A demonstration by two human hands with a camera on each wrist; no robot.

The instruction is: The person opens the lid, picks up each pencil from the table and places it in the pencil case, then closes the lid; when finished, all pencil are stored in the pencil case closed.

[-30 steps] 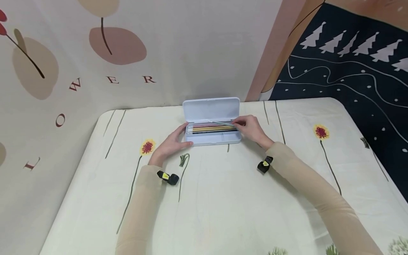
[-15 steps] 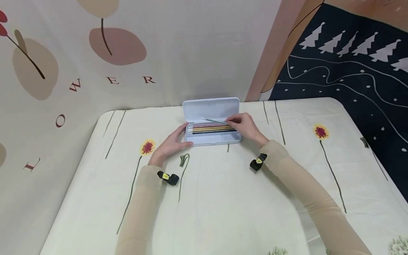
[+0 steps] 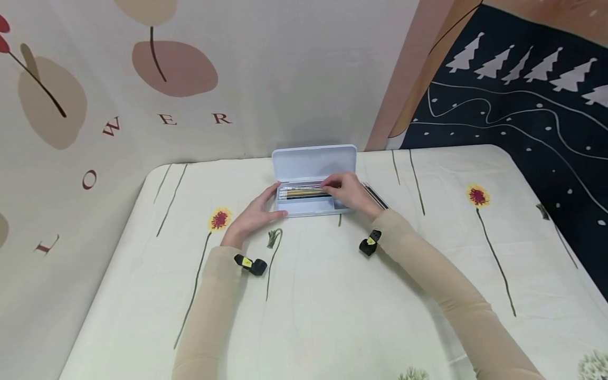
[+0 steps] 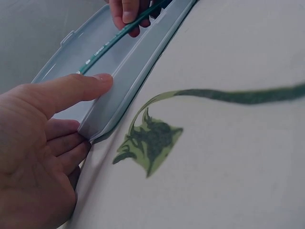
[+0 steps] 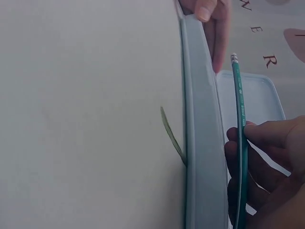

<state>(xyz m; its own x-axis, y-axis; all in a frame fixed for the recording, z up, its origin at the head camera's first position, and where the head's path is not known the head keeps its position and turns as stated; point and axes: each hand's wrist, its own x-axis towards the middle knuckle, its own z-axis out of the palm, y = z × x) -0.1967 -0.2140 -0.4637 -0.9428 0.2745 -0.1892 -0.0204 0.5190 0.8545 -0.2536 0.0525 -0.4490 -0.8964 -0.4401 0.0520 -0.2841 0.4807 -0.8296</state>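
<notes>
Green pencil (image 5: 241, 109) pinched in right-hand fingers (image 5: 272, 135), eraser end (image 5: 234, 57) jutting past them, left-hand fingers (image 4: 66, 143) gripping the open case (image 5: 202, 119).

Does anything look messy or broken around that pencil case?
Nothing looks spilled or broken. Slightly odd: what look like dark pencils lie outside the case, beside the right hand, while others lie together inside.

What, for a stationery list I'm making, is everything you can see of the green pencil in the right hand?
The green pencil is slim and straight, with glossy, painted-looking sides, small pale lettering and a whitish eraser end. The right hand pinches it between thumb and fingers over the open pencil case, its eraser end toward the left hand. Its other end is out of sight; whether it touches the pencils below is unclear.
</notes>
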